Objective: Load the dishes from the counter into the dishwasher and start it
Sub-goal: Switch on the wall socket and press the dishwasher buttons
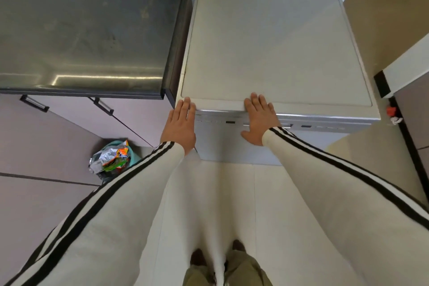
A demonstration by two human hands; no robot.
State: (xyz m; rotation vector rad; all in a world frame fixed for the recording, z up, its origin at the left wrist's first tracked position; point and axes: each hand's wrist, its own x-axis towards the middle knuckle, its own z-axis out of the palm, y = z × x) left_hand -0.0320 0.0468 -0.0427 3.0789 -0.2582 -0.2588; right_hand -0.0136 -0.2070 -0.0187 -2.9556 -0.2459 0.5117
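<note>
A silver freestanding dishwasher [276,49] stands in front of me with its door closed and a bare flat top. Its control strip [315,127] with small buttons runs along the top of the door. My left hand [180,124] lies flat with straight fingers against the door's upper left corner. My right hand [260,118] presses flat on the front top edge, fingers straight and reaching onto the lid. Neither hand holds anything. No dishes are in view.
A dark steel counter [86,39] with a bare top stands to the left, with cabinet doors and handles [34,103] below. A bin [112,160] stuffed with wrappers sits on the floor at lower left. A white ledge [404,69] juts in at right.
</note>
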